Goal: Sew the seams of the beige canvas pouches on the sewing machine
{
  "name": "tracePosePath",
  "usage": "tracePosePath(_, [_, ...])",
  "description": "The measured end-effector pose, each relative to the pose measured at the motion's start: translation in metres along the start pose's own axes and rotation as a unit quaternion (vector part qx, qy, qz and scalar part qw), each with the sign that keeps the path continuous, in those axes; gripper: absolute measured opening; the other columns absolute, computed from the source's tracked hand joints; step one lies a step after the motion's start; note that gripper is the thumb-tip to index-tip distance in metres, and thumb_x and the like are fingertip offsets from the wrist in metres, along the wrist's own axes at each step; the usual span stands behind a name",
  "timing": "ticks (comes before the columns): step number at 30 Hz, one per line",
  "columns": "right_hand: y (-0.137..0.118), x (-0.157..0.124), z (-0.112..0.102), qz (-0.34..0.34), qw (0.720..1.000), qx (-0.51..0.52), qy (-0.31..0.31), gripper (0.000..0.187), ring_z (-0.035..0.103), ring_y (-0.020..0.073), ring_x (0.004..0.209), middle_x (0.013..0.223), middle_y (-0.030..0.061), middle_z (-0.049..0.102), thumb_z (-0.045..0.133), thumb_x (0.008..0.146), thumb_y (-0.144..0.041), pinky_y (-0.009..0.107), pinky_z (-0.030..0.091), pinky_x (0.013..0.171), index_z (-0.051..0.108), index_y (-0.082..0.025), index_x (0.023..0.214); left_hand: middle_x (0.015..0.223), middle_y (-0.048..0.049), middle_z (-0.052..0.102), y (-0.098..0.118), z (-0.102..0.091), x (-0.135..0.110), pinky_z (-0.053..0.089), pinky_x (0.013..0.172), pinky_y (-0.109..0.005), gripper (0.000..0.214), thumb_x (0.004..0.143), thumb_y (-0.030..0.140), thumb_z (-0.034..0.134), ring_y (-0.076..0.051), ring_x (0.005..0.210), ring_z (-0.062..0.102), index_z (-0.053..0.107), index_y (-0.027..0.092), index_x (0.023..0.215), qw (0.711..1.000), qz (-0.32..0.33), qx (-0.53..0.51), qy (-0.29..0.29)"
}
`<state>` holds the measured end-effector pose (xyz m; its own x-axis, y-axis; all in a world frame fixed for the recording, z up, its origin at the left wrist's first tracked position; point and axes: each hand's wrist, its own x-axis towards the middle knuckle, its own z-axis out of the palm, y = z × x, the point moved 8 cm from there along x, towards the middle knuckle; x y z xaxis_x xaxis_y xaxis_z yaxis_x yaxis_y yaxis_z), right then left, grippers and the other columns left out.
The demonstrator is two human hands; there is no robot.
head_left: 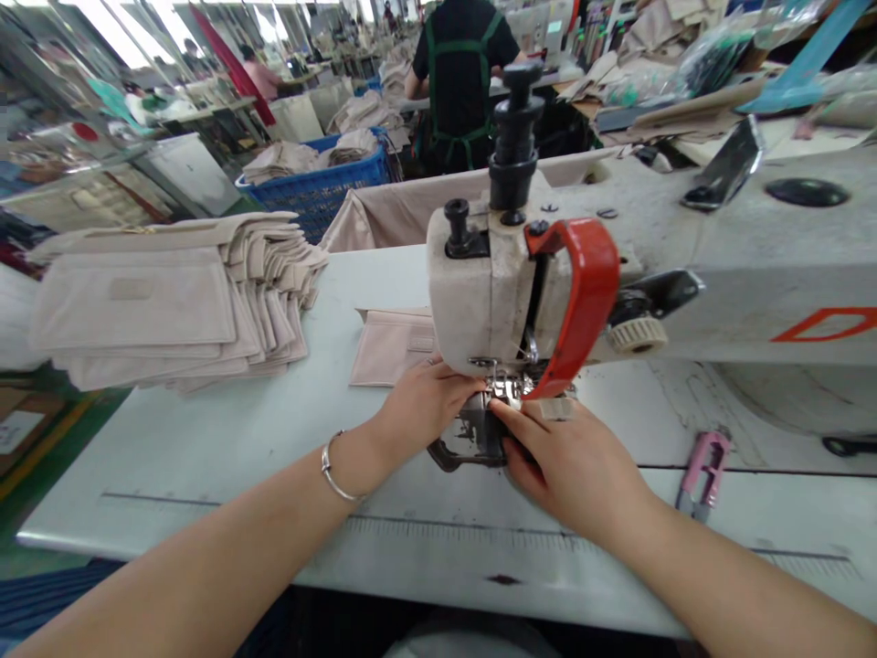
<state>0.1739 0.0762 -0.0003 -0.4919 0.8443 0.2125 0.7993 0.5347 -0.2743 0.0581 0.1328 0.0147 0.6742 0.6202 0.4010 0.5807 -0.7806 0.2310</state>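
Note:
A beige fabric piece (387, 352) with a small stitched label lies on the table, its right part hidden behind the sewing machine (472, 292) head. My left hand (428, 402), with a silver bangle at the wrist, presses on the near edge of this fabric, fingers together, tips just left of the presser foot (505, 388). From the right, my right hand (575, 457) reaches in with its index fingertip at the foot and thumb bent below. A tan bandage wraps one finger. What the right fingers pinch, if anything, is hidden.
A stack of beige fabric pieces (151, 302) sits at the left. Pink-handled thread snips (705, 471) lie at the right. A red guard (582, 302) curves beside the needle. Behind are a blue basket (308, 187) of fabric and a co-worker (462, 82) seen from behind.

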Motion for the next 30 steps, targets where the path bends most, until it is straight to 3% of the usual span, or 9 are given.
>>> tracePosePath(8, [-0.001, 0.001, -0.001, 0.003, 1.000, -0.012, 0.001, 0.040, 0.057, 0.0297, 0.098, 0.101, 0.0124, 0.063, 0.048, 0.091, -0.023, 0.045, 0.046, 0.087, 0.057, -0.011, 0.128, 0.102, -0.0032, 0.071, 0.000, 0.003, 0.003, 0.052, 0.094, -0.033, 0.015, 0.092, 0.017, 0.057, -0.020, 0.103, 0.063, 0.069, 0.020, 0.101, 0.999, 0.006, 0.012, -0.029])
tracePosePath(14, [-0.002, 0.001, -0.001, 0.008, 1.000, -0.025, -0.009, 0.040, 0.057, 0.0294, 0.095, 0.105, 0.0116, 0.063, 0.046, 0.092, -0.024, 0.044, 0.045, 0.083, 0.057, -0.013, 0.129, 0.100, -0.0036, 0.070, 0.002, 0.004, 0.006, 0.054, 0.086, -0.035, 0.017, 0.090, 0.014, 0.056, -0.021, 0.095, 0.065, 0.069, 0.021, 0.098, 0.995, -0.068, 0.016, -0.073])
tracePosePath(19, [-0.002, 0.000, -0.004, -0.003, 1.000, -0.007, 0.004, 0.040, 0.057, 0.0286, 0.095, 0.105, 0.0115, 0.064, 0.046, 0.092, -0.024, 0.043, 0.045, 0.083, 0.056, -0.013, 0.130, 0.098, -0.0073, 0.067, 0.022, 0.005, 0.004, 0.053, 0.083, -0.035, 0.020, 0.083, 0.005, 0.051, -0.023, 0.092, 0.062, 0.063, 0.015, 0.096, 0.985, -0.109, 0.023, -0.133])
tracePosePath(22, [-0.003, 0.000, -0.005, -0.010, 1.000, 0.005, 0.014, 0.039, 0.057, 0.0283, 0.097, 0.107, 0.0112, 0.063, 0.047, 0.092, -0.023, 0.043, 0.044, 0.084, 0.056, -0.013, 0.129, 0.100, -0.0090, 0.065, 0.028, 0.002, 0.003, 0.053, 0.083, -0.035, 0.022, 0.081, 0.003, 0.050, -0.023, 0.096, 0.061, 0.061, 0.013, 0.098, 0.983, -0.119, 0.014, -0.140])
tracePosePath(27, [-0.004, -0.002, -0.006, -0.013, 1.000, 0.014, 0.015, 0.037, 0.057, 0.0278, 0.096, 0.104, 0.0109, 0.063, 0.048, 0.092, -0.023, 0.042, 0.044, 0.083, 0.058, -0.013, 0.126, 0.108, -0.0065, 0.065, 0.026, -0.006, 0.005, 0.050, 0.090, -0.039, 0.024, 0.079, 0.018, 0.065, -0.026, 0.100, 0.061, 0.062, 0.018, 0.103, 0.985, -0.119, 0.009, -0.128])
tracePosePath(30, [-0.006, -0.003, -0.005, -0.020, 1.000, 0.014, 0.015, 0.033, 0.058, 0.0259, 0.089, 0.096, 0.0096, 0.063, 0.047, 0.093, -0.022, 0.040, 0.044, 0.079, 0.061, -0.013, 0.122, 0.096, -0.0036, 0.068, 0.020, -0.010, 0.008, 0.051, 0.083, -0.037, 0.015, 0.081, 0.015, 0.061, -0.024, 0.091, 0.064, 0.064, 0.020, 0.094, 0.981, -0.137, 0.006, -0.134])
